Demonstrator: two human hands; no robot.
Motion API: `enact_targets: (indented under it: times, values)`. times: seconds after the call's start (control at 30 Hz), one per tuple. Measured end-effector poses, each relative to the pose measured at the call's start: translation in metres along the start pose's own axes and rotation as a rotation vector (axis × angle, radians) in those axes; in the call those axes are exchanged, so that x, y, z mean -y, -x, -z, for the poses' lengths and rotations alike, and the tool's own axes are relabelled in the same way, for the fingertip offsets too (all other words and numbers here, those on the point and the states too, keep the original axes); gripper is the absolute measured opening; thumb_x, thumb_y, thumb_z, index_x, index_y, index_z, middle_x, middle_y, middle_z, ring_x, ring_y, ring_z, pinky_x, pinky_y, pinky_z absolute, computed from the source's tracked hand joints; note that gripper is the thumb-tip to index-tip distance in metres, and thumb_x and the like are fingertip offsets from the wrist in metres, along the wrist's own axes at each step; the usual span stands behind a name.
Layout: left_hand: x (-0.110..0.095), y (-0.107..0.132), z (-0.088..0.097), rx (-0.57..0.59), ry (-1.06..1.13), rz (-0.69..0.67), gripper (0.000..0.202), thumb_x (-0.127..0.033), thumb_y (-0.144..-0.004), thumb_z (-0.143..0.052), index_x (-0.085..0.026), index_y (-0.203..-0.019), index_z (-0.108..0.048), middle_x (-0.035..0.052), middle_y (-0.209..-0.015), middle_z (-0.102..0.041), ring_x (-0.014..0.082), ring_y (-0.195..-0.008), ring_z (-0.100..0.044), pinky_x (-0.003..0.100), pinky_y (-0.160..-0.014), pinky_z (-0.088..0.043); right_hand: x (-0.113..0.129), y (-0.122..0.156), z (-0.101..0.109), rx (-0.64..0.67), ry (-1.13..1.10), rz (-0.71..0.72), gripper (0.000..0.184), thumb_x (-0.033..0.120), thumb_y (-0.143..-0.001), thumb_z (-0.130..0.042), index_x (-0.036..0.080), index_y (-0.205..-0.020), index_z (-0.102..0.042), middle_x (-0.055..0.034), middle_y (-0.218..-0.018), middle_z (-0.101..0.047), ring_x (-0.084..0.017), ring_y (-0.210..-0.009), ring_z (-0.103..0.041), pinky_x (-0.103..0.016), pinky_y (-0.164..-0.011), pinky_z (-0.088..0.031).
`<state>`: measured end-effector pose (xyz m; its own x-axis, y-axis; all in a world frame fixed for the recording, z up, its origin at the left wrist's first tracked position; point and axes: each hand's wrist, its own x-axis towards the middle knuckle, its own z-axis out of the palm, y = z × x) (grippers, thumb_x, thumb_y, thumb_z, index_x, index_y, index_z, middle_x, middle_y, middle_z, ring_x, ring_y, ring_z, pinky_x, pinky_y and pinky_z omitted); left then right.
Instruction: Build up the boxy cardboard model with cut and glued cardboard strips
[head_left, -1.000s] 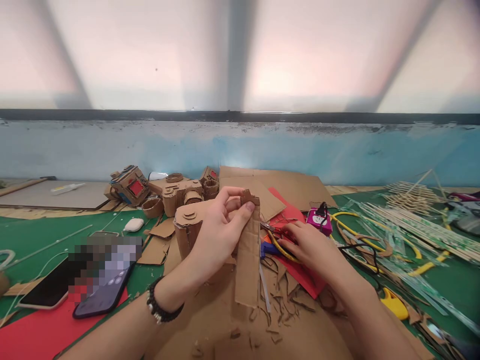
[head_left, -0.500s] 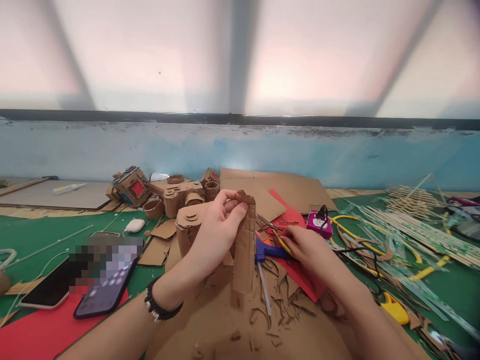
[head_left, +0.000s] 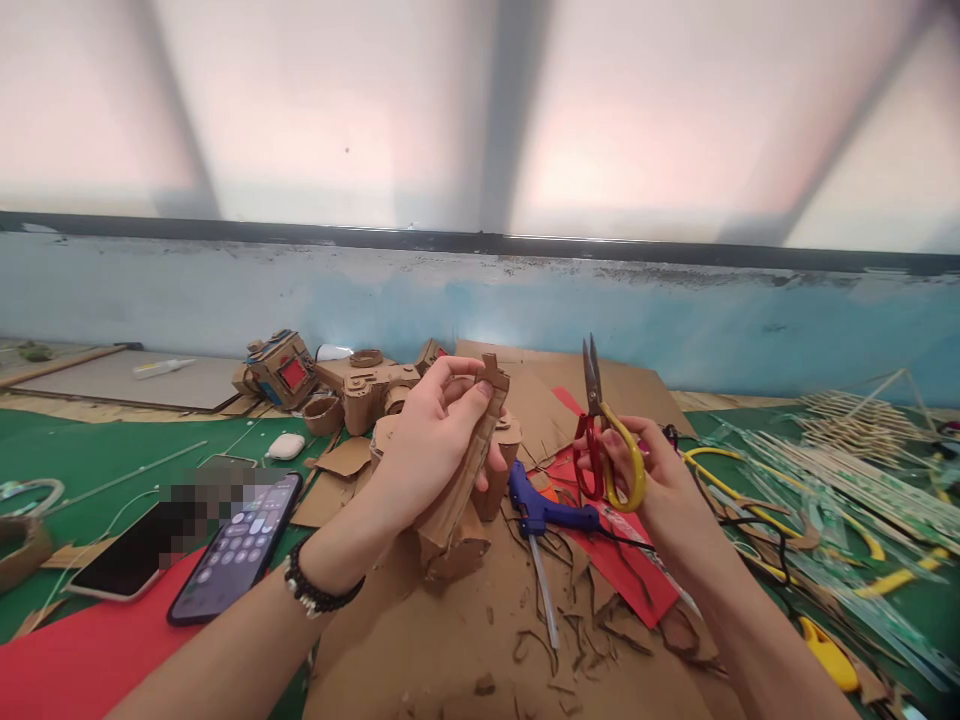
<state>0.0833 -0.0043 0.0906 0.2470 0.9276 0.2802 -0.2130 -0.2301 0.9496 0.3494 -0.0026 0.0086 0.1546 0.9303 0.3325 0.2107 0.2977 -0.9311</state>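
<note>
My left hand [head_left: 442, 440] is closed on a cardboard strip [head_left: 466, 468], which is tilted and has a small tab sticking up at its top. In my right hand [head_left: 652, 470] is a pair of scissors [head_left: 592, 395] with one red and one yellow handle, its blades pointing up and slightly apart. Below and between the hands lies a blue hot glue gun [head_left: 551, 510] with a glue stick poking out of its back. Partly hidden behind my left hand stands a cardboard camera model [head_left: 504, 440].
More cardboard camera models [head_left: 367, 390] stand at the back. Cardboard scraps [head_left: 592, 620] litter the cardboard sheet [head_left: 420, 670]. Phones [head_left: 240, 545] lie on the left, with an earbud case [head_left: 286, 446]. On the right are wooden sticks [head_left: 855, 475] and a yellow cutter [head_left: 829, 650].
My right hand has lifted the scissors from beside the glue gun and turned them upright. The cardboard strip in my left hand has tilted over. The view has shifted slightly left.
</note>
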Motion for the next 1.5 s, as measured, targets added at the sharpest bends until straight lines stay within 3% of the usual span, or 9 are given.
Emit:
enact_targets:
  times: [0.17,0.33,0.5,0.63,0.87,1.1,1.5]
  values:
    - [0.002,-0.005,0.003,-0.039,0.004,-0.008,0.016,-0.032,-0.106,-0.063,-0.021,-0.114,-0.053,-0.0021,-0.083,-0.071,0.0116,-0.043,-0.067,0.019,-0.034,-0.052,-0.004,-0.001,-0.005,-0.061,-0.075,0.0,0.063,0.068,-0.078,-0.094,0.027,-0.111,-0.061,-0.0074,-0.106,-0.084,-0.026,-0.1,-0.082,-0.035,-0.082,-0.068]
    - [0.0,-0.007,0.006,-0.108,0.002,-0.043,0.011,-0.027,-0.107,-0.061,-0.02,-0.114,-0.055,0.0021,-0.097,-0.074,0.0105,-0.045,-0.068,0.021,-0.034,-0.054,-0.003,0.003,-0.01,-0.032,-0.041,0.048,0.06,0.064,-0.079,-0.094,0.026,-0.113,-0.064,-0.0075,-0.106,-0.082,-0.025,-0.105,-0.08,-0.038,-0.092,-0.066]
    - [-0.006,-0.007,0.013,-0.089,-0.026,-0.082,0.02,-0.034,-0.106,-0.067,-0.021,-0.113,-0.054,0.0042,-0.098,-0.079,0.0117,-0.048,-0.069,0.022,-0.035,-0.055,-0.003,0.009,-0.01,-0.127,0.093,0.103,0.058,0.056,-0.076,-0.097,0.027,-0.114,-0.064,-0.0016,-0.094,-0.074,-0.023,-0.092,-0.073,-0.038,-0.088,-0.062]
    - [-0.013,-0.007,0.019,-0.114,-0.076,-0.08,0.029,-0.04,-0.104,-0.073,-0.023,-0.11,-0.05,0.0029,-0.095,-0.082,0.0123,-0.05,-0.07,0.021,-0.036,-0.056,0.0,0.013,-0.014,-0.184,0.199,0.104,0.058,0.06,-0.078,-0.094,0.025,-0.116,-0.068,-0.0035,-0.095,-0.074,-0.023,-0.087,-0.07,-0.037,-0.082,-0.059]
    - [-0.011,-0.005,0.022,-0.005,-0.12,-0.122,0.036,-0.05,-0.103,-0.074,-0.025,-0.105,-0.049,0.0023,-0.091,-0.084,0.0131,-0.048,-0.071,0.019,-0.036,-0.056,0.014,0.02,-0.015,-0.038,0.457,0.285,0.05,0.059,-0.089,-0.083,0.024,-0.122,-0.071,-0.0062,-0.101,-0.075,-0.025,-0.091,-0.072,-0.038,-0.086,-0.062]
    - [-0.01,-0.004,0.02,0.07,-0.127,-0.126,0.038,-0.056,-0.103,-0.075,-0.025,-0.101,-0.053,0.0,-0.087,-0.083,0.0135,-0.048,-0.073,0.018,-0.037,-0.056,0.017,0.023,-0.008,-0.054,0.549,0.451,0.036,0.046,-0.094,-0.082,0.023,-0.122,-0.076,-0.007,-0.104,-0.08,-0.025,-0.087,-0.074,-0.037,-0.085,-0.064]
    - [-0.011,-0.002,0.022,0.048,-0.181,-0.137,0.04,-0.058,-0.102,-0.076,-0.024,-0.097,-0.055,-0.0007,-0.083,-0.081,0.0147,-0.049,-0.074,0.018,-0.036,-0.056,0.02,0.021,-0.009,-0.067,0.59,0.596,0.021,0.027,-0.093,-0.073,0.021,-0.112,-0.078,-0.0068,-0.098,-0.083,-0.023,-0.078,-0.076,-0.033,-0.073,-0.065]
